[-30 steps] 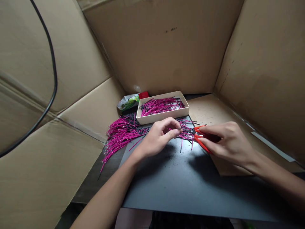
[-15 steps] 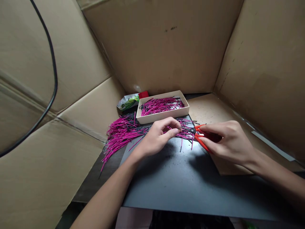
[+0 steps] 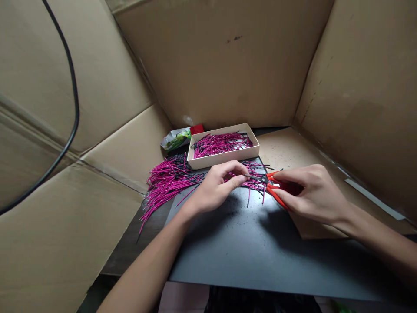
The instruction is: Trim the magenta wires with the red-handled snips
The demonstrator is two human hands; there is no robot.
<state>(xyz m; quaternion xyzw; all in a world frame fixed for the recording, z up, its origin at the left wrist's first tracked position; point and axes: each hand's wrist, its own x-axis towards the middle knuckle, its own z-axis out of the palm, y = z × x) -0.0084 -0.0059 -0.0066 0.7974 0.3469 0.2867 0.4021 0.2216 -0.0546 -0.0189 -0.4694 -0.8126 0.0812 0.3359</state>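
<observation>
Visibly, the red-handled pliers are gripped in the right hand, their long axis laid crosswise, nose directed leftward to the pinched fingertips of the left hand; what is pinched cannot be determined.

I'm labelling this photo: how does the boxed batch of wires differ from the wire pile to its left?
The boxed batch sits within the walls of the pale box; the left pile lies loose outside. The boxed batch is jumbled, whereas the left pile fans towards the near left. Both are magenta with black parts.
</observation>
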